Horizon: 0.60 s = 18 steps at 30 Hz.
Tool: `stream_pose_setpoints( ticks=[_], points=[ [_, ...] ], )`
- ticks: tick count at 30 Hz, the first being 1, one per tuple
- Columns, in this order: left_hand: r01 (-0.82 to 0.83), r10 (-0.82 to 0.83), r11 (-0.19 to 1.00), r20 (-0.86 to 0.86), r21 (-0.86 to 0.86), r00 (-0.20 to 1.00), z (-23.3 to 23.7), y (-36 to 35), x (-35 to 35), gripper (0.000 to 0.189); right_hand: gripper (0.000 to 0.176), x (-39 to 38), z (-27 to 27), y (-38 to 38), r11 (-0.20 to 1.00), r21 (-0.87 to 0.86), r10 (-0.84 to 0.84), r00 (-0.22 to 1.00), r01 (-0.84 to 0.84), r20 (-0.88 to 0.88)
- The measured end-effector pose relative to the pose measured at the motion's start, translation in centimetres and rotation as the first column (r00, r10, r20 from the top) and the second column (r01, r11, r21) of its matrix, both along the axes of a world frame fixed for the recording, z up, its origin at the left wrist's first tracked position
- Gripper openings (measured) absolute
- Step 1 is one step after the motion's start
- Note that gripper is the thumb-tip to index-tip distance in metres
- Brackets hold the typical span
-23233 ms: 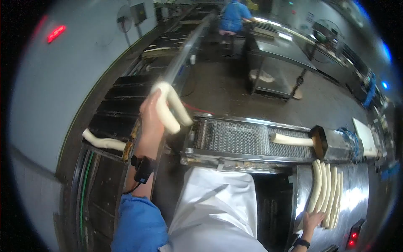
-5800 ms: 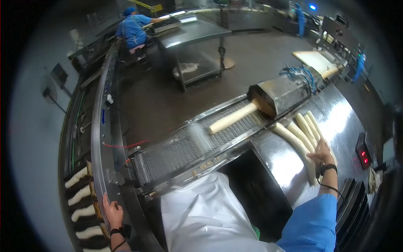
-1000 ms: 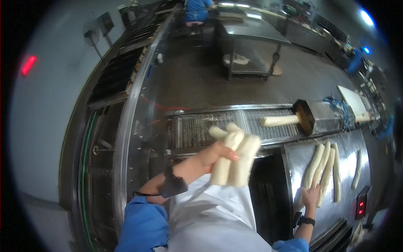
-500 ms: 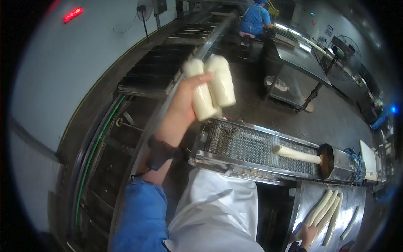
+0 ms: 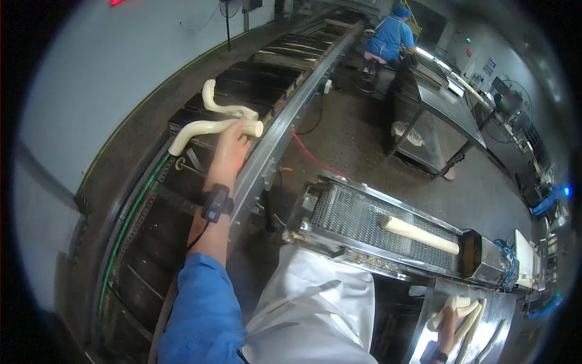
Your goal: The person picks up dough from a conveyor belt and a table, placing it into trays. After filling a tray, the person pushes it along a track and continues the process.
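Observation:
My left hand (image 5: pixel 233 142) is closed round the right end of a long pale dough strip (image 5: pixel 200 128) over the dark trays of the long conveyor. A second, bent strip (image 5: pixel 212 100) lies just beyond it, its near end close to my fingers. On the metal table at the lower right, my right hand (image 5: pixel 448 321) is wrapped round a dough strip (image 5: pixel 458 302). More long strips (image 5: pixel 470 333) lie beside that hand. A single dough roll (image 5: pixel 418 234) rests on the mesh belt between my hands.
The mesh conveyor (image 5: pixel 364 209) has metal side rails and a boxy outlet (image 5: pixel 482 258) at its right end. Dark trays (image 5: pixel 254 82) line the left conveyor. A person in blue (image 5: pixel 388 39) sits near a steel table (image 5: pixel 445 106). A red cable (image 5: pixel 312 156) hangs beyond the belt.
My left hand has moved left and down over the trays, and its strips now stretch out leftward. My right hand has shifted up, gripping a strip. The roll on the mesh belt has moved clear of the outlet.

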<state>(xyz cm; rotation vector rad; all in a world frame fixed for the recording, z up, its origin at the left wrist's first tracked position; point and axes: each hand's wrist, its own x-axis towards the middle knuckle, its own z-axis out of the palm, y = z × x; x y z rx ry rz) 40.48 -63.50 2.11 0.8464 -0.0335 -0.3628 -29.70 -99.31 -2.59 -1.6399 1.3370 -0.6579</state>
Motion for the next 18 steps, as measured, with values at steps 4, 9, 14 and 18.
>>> stream_pose_setpoints(
  ticks=[4,9,14,18],
  points=[
    [-0.029,0.026,0.999,0.057,0.04,0.998,-2.9,2.7,-1.0,0.077,0.055,6.9,6.3,-1.5,0.967,-0.164,0.217,0.968,-0.195,0.127],
    [-0.341,0.338,0.938,0.053,0.061,0.94,-4.0,6.9,0.1,0.079,0.045,22.4,20.0,0.8,0.941,-0.239,0.32,0.857,-0.238,0.405],
    [-0.578,0.536,0.786,0.223,0.218,0.814,-4.0,13.6,-0.2,0.026,0.045,40.0,30.5,2.8,0.732,-0.275,0.635,0.48,-0.623,0.606],
    [-0.574,0.572,0.813,0.053,0.101,0.819,-11.9,21.9,8.6,0.047,0.046,51.2,33.2,12.0,0.492,-0.406,0.823,0.259,-0.77,0.505]
  ],
)
